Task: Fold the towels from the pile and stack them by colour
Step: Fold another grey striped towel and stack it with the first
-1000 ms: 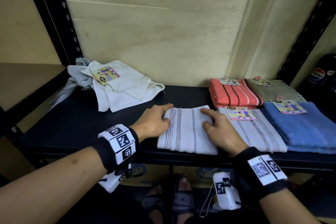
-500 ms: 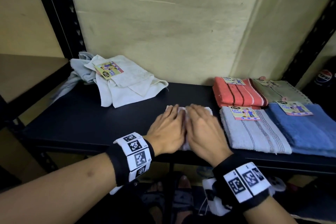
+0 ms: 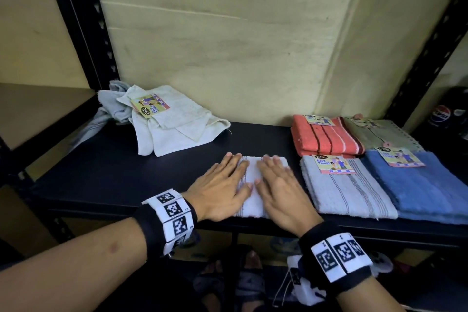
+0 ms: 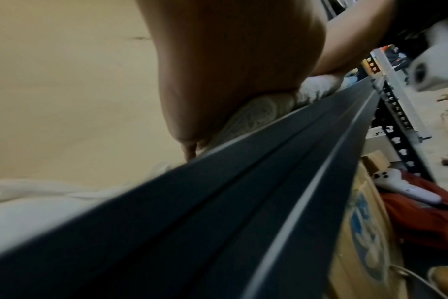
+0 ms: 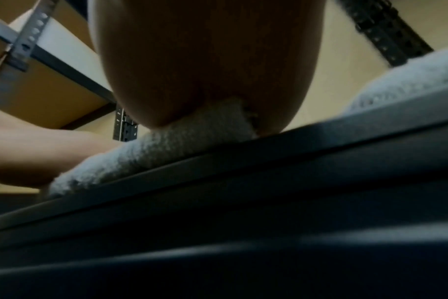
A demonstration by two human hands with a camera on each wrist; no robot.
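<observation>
Pressing flat, both hands lie side by side on a small folded white towel with thin dark stripes (image 3: 249, 185) at the front edge of the black metal shelf (image 3: 121, 180). The left hand (image 3: 222, 187) covers the towel's left part, fingers straight and together, grasping nothing. The right hand (image 3: 279, 189) covers its right part the same way, fingers extended, palm down. From the wrist views the heels of both palms bear on the towel's folded edge (image 5: 166, 145) right at the shelf lip.

At three o'clock from the hands, just beside them, lies a folded grey-white striped towel with a paper label (image 3: 349, 192), and farther that way a folded blue terry towel (image 3: 425, 190). At about one o'clock sit a folded coral towel with dark and white stripes (image 3: 326, 138) and, beside it, a folded olive-grey towel (image 3: 385, 134). At eleven o'clock, well apart, the unfolded pile of pale cream and grey towels (image 3: 174, 126) slumps against the wall
</observation>
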